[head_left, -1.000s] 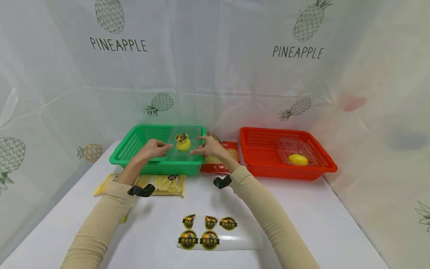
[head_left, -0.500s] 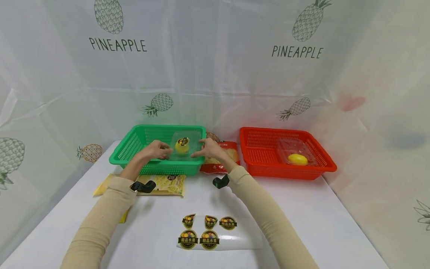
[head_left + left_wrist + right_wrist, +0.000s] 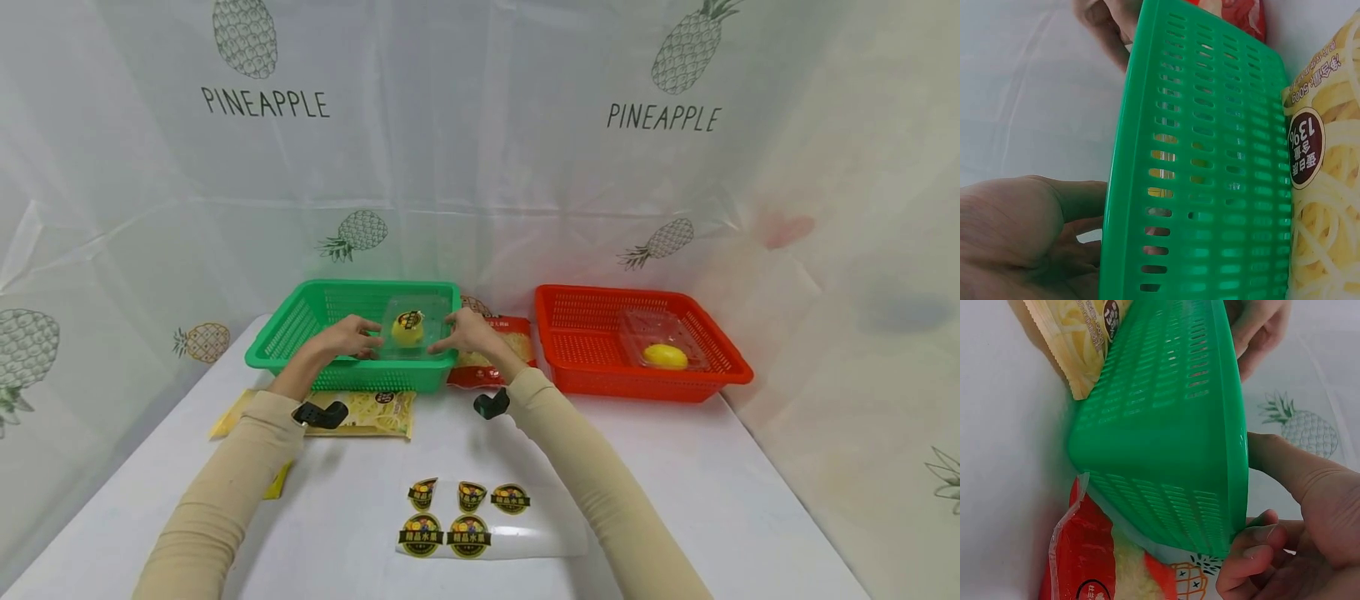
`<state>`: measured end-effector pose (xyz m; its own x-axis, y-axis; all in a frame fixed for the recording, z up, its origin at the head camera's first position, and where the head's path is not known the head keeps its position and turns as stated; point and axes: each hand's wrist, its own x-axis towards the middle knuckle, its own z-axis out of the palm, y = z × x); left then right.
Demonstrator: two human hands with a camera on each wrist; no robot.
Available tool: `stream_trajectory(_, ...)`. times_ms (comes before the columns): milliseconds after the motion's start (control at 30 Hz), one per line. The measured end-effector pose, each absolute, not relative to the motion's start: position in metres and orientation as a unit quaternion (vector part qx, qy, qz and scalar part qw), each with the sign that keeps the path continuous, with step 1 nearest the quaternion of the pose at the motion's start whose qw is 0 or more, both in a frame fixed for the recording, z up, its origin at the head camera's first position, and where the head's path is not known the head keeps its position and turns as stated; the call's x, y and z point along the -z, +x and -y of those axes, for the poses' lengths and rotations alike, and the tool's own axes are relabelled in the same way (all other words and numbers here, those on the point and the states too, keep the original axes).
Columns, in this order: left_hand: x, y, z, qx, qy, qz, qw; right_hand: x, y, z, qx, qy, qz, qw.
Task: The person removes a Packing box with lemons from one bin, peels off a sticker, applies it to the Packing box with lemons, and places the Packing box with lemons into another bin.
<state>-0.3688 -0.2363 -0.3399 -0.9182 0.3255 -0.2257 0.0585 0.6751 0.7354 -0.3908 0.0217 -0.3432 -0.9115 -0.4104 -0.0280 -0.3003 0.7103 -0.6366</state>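
Note:
In the head view, a clear plastic box (image 3: 429,327) with a yellow lemon (image 3: 406,337) inside and a round dark fruit sticker (image 3: 410,319) on its lid sits in the right part of the green basket (image 3: 300,367). My left hand (image 3: 347,337) holds the box at its left side, fingertips at the edge. My right hand (image 3: 471,330) grips the right side, thumb in front. Both wrist views show the hands reaching over the green rim, which hides their fingertips and most of the box.
At right stands a red basket (image 3: 581,382) with another clear box (image 3: 647,325) and lemon (image 3: 665,357). Yellow noodle packs (image 3: 375,414) lie before the green basket; a red pack (image 3: 480,377) lies beside it. A sticker sheet (image 3: 536,542) is on the near table.
The clear box with the lemon has come down and levelled inside the green basket. My left hand has shifted slightly left and down; my right hand has hardly moved.

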Motion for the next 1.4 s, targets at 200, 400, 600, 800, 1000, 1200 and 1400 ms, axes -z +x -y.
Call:
stream_trajectory(200, 0.342, -0.369, 0.234, -0.364, 0.109, -0.909, 0.171, 0.343, -0.391, -0.02, 0.354, -0.184, -0.913, 0.092)
stream_trajectory(400, 0.345, -0.367, 0.23, -0.319, 0.119, -0.927, 0.158, 0.342, -0.385, -0.022, 0.364, -0.199, -0.906, 0.079)
stream_trajectory(600, 0.348, -0.364, 0.228, -0.309, 0.108, -0.935, 0.135, 0.342, -0.384, -0.031, 0.381, -0.204, -0.895, 0.113)
stream_trajectory(800, 0.349, -0.364, 0.226, -0.322, 0.1, -0.938, 0.081, 0.334, -0.384, -0.048, 0.407, -0.198, -0.879, 0.148)
stream_trajectory(1000, 0.34, -0.363, 0.217, -0.336, 0.134, -0.931, 0.046, 0.321, -0.381, -0.081, 0.416, -0.206, -0.874, 0.141)
stream_trajectory(1200, 0.332, -0.358, 0.197, -0.348, 0.162, -0.923, 0.031, 0.307, -0.374, -0.129, 0.385, -0.209, -0.892, 0.108)
stream_trajectory(1400, 0.325, -0.351, 0.173, -0.356, 0.198, -0.912, 0.036, 0.304, -0.367, -0.189, 0.413, -0.173, -0.888, 0.103)
